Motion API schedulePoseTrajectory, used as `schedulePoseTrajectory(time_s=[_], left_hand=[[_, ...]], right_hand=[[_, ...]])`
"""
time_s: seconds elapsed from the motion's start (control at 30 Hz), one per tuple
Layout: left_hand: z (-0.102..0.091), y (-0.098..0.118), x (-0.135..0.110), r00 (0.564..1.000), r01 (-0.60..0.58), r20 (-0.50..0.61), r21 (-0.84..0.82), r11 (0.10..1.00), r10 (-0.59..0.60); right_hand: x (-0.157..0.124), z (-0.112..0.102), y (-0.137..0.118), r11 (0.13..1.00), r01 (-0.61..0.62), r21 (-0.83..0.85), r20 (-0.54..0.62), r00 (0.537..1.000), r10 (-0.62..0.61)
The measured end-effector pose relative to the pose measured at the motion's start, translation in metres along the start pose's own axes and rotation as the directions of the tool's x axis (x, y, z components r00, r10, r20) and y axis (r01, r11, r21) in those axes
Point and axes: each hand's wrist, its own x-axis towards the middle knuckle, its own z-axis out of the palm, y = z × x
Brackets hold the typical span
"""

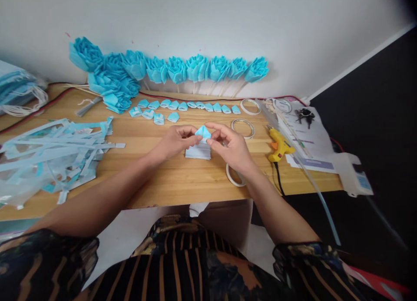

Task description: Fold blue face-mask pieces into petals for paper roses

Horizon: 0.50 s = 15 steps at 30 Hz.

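At frame centre, your left hand (177, 141) and right hand (230, 147) each close a fingertip grip on the blue folded piece (203, 132), pinching opposite sides to hold its creases flat. It hovers just above the pale stack (197, 153) on the tabletop (163, 179).

Table (163, 179) was light wood, smooth with a soft sheen. The folded blue piece (203, 132) looked like thin matt non-woven cloth, same as the flowers (195, 68). Glue gun (278, 145) was glossy yellow plastic.

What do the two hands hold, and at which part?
A small folded blue piece: left hand pinches its left side, right hand its right side.
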Motion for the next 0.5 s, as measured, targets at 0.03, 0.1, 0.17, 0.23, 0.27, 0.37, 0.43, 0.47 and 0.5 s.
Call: schedulePoseTrajectory(time_s=[0.03, 0.1, 0.17, 0.23, 0.27, 0.37, 0.43, 0.47, 0.5], left_hand=[[0.000, -0.001, 0.000, 1.000, 0.001, -0.014, 0.001, 1.000, -0.001], [-0.001, -0.001, 0.001, 0.998, 0.010, -0.057, -0.004, 1.000, -0.010], [-0.001, -0.001, 0.002, 0.996, 0.031, -0.084, -0.012, 0.999, -0.032], [-0.001, -0.001, 0.003, 0.994, 0.052, -0.096, -0.013, 0.999, -0.053], [-0.001, -0.001, 0.003, 0.993, 0.061, -0.099, -0.011, 0.998, -0.062], [0.000, -0.002, 0.003, 0.992, 0.077, -0.100, -0.009, 0.997, -0.078], [0.001, -0.003, 0.002, 0.992, 0.080, -0.101, -0.001, 0.997, -0.080], [0.001, -0.004, 0.003, 0.992, 0.078, -0.101, 0.004, 0.997, -0.077], [0.001, -0.005, 0.003, 0.992, 0.074, -0.101, 0.009, 0.997, -0.073]], right_hand=[[0.001, -0.005, 0.001, 1.000, -0.003, -0.001, -0.004, 1.000, 0.003], [0.003, -0.019, 0.003, 1.000, -0.015, -0.005, -0.046, 0.999, 0.014], [0.003, -0.035, 0.006, 0.999, -0.028, -0.027, -0.120, 0.992, 0.025], [0.000, -0.050, 0.011, 0.994, -0.037, -0.100, -0.158, 0.987, 0.021], [-0.003, -0.054, 0.014, 0.985, -0.041, -0.166, -0.161, 0.987, 0.014], [-0.016, -0.058, 0.022, 0.891, -0.034, -0.453, -0.124, 0.992, -0.026], [-0.025, -0.053, 0.025, 0.800, -0.029, -0.599, -0.098, 0.995, -0.037], [-0.029, -0.050, 0.026, 0.769, -0.034, -0.639, -0.096, 0.995, -0.036], [-0.032, -0.047, 0.027, 0.751, -0.043, -0.659, -0.101, 0.994, -0.032]])
